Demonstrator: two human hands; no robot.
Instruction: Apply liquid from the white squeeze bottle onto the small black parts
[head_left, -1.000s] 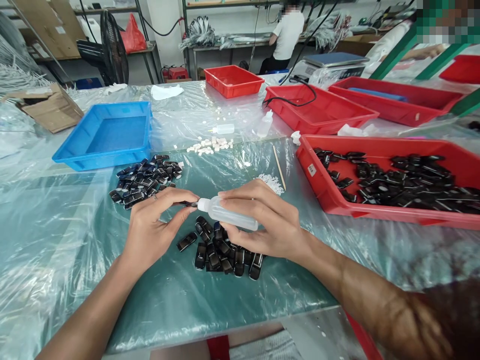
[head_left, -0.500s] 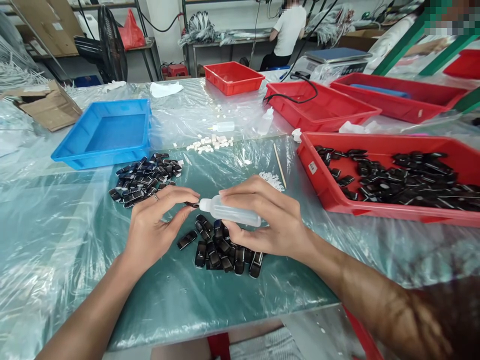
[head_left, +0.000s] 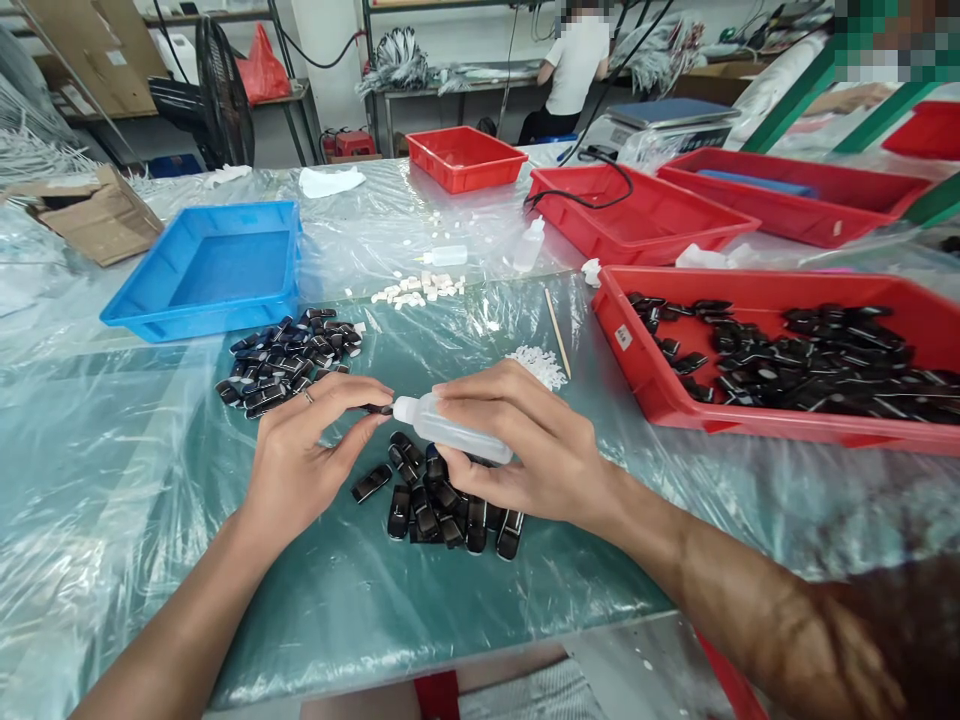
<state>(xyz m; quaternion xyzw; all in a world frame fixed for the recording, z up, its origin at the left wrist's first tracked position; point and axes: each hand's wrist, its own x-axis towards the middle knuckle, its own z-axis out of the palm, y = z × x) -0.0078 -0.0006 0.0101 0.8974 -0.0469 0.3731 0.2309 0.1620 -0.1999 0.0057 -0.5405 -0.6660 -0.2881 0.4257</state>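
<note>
My right hand [head_left: 525, 445] is closed round a small clear squeeze bottle [head_left: 450, 430] held sideways, its white nozzle pointing left. My left hand [head_left: 307, 455] pinches a small black part [head_left: 379, 409] between thumb and fingers, right at the nozzle tip. Below both hands lies a loose pile of small black parts [head_left: 442, 505] on the green mat. A second heap of black parts [head_left: 289, 360] sits to the upper left of my left hand.
A red tray [head_left: 637, 370] with many black parts is at the right. A blue tray [head_left: 210, 270] stands at the left. White pieces [head_left: 420, 290], a wooden stick [head_left: 557, 320] and two more bottles lie further back. Another person sits at a far bench.
Both hands keep their hold with the nozzle at the black part; only the view shifts a little.
</note>
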